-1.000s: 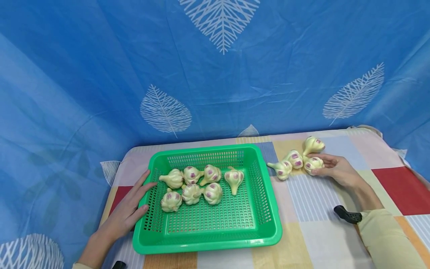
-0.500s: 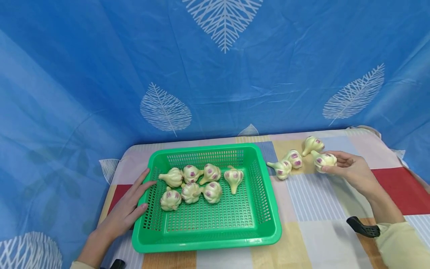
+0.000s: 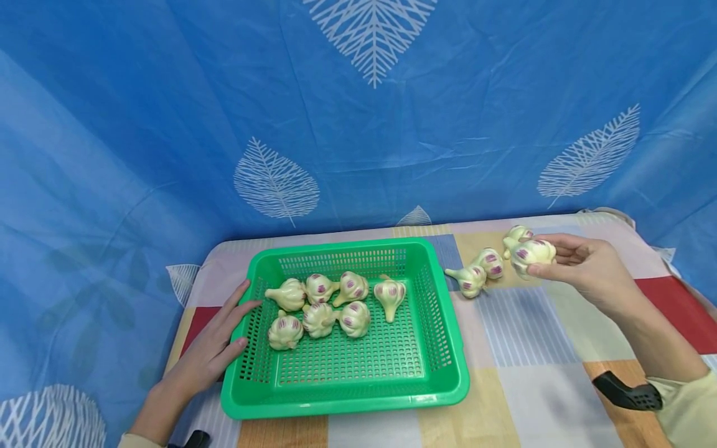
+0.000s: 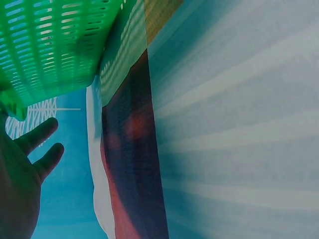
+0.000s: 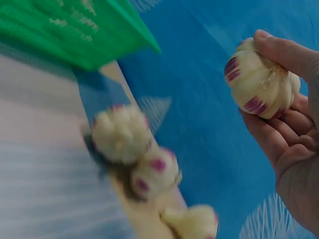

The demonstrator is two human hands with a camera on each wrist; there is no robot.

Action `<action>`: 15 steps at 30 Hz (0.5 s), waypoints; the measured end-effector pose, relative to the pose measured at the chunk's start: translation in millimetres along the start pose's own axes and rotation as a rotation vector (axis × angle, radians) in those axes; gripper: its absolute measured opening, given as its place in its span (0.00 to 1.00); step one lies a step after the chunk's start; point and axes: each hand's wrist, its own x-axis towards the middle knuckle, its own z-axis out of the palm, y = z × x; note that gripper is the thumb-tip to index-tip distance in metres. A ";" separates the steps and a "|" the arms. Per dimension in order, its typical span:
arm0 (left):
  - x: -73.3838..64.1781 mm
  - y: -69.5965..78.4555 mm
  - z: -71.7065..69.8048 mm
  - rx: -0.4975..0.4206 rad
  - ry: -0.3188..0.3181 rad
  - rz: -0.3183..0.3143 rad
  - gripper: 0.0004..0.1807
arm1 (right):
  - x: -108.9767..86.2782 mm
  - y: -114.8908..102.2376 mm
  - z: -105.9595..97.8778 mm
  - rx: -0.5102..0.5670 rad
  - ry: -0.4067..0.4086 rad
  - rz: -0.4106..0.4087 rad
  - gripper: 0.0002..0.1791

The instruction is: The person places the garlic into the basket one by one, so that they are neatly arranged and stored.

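As the right hand (image 3: 590,270) holds a garlic bulb (image 3: 533,254) above the worktop (image 3: 529,323), its grip matters most: the thumb presses one side and the fingers curl round the other, parted only by the bulb's own width. Such a glossy, rounded thing probably twists or slips if pinched near one end, so even pressure round its widest part seems best. A raised wrist helps too, because a low sideways sweep could send other bulbs rolling. The left hand (image 3: 210,354) holds nothing; its fingers lie spread and nearly straight at the left rim of the green basket (image 3: 347,407), where light, steady pressure should stop it sliding.

Behind the held bulb, partly hidden by it in the head view, lies a far bulb (image 3: 515,236). Between it and the basket, a middle bulb (image 3: 492,264) and a near bulb (image 3: 469,281) lie side by side, with the basket's raised right wall just beyond. Seven basket bulbs (image 3: 319,320) lie mostly towards the left and back. A blue curtain (image 3: 392,155) hangs behind everything.
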 end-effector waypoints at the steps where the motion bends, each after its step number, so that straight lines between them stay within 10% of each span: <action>1: 0.0 0.1 -0.1 0.000 0.000 0.000 0.35 | 0.1 -6.2 2.3 -0.024 -0.010 -0.001 0.21; 15: 0.1 1.9 -2.1 0.020 -0.010 -0.019 0.36 | 5.7 -69.7 58.6 -0.022 -0.268 -0.138 0.26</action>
